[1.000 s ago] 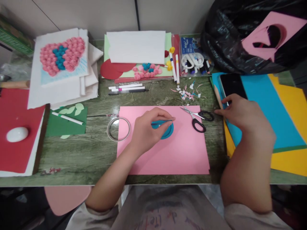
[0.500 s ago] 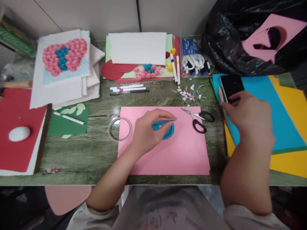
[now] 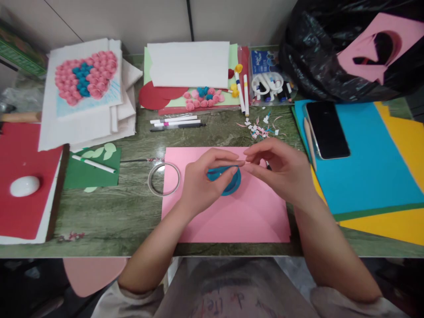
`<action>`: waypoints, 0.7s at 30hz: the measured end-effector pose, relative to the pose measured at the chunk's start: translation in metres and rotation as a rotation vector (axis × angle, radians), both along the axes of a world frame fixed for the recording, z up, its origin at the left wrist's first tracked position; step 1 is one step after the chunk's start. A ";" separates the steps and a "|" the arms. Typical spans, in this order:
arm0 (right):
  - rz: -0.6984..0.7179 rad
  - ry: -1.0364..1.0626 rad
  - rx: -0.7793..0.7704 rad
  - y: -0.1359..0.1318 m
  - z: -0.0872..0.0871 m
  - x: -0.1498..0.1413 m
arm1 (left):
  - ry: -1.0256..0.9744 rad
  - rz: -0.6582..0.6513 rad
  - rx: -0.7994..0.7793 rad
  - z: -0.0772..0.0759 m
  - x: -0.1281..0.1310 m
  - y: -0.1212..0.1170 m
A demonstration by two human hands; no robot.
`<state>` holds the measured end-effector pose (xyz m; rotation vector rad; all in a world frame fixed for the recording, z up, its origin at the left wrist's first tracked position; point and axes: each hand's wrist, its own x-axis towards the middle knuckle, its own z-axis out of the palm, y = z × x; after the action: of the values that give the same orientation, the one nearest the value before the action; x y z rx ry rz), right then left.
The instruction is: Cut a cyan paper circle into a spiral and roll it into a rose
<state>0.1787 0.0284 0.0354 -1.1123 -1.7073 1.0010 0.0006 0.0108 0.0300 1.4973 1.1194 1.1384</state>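
My left hand [image 3: 207, 181] is closed over a blue paper spiral [image 3: 232, 184], pinching part of it between thumb and fingers just above the pink sheet [image 3: 212, 221]. Much of the spiral is hidden behind that hand. Facing it from the right, my right hand [image 3: 281, 170] has its fingertips close to the left ones, thumb and fingers slightly apart. Nothing shows between them. The scissors lie mostly covered by my right hand, with only a dark bit of handle visible.
A tape roll [image 3: 164, 179] overlaps the pink sheet's left edge. To the right, a phone [image 3: 326, 130] and a wooden stick [image 3: 310, 143] rest on blue paper [image 3: 371, 176]. Paper scraps [image 3: 258, 129] and pens [image 3: 177, 121] lie behind. A black bag [image 3: 311, 57] stands back right.
My right hand has left the phone and moved left to meet my left hand over the pink sheet. The phone now lies uncovered, turned and nearer. My left hand has stayed in place.
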 end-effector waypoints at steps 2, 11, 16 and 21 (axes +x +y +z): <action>-0.006 -0.015 0.021 0.000 -0.002 0.001 | -0.017 -0.003 -0.021 0.001 0.000 0.000; -0.053 -0.181 0.165 0.000 0.001 -0.005 | -0.009 -0.004 0.020 0.002 0.002 0.000; -0.150 -0.245 0.284 -0.001 -0.001 -0.012 | 0.039 -0.013 0.056 -0.001 0.002 -0.001; -0.217 -0.271 0.346 -0.004 -0.004 -0.017 | 0.083 0.000 0.072 -0.007 0.002 -0.002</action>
<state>0.1618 0.0248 0.0313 -1.2078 -1.8373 0.4129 0.0030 0.0090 0.0231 1.6129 1.1448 1.1366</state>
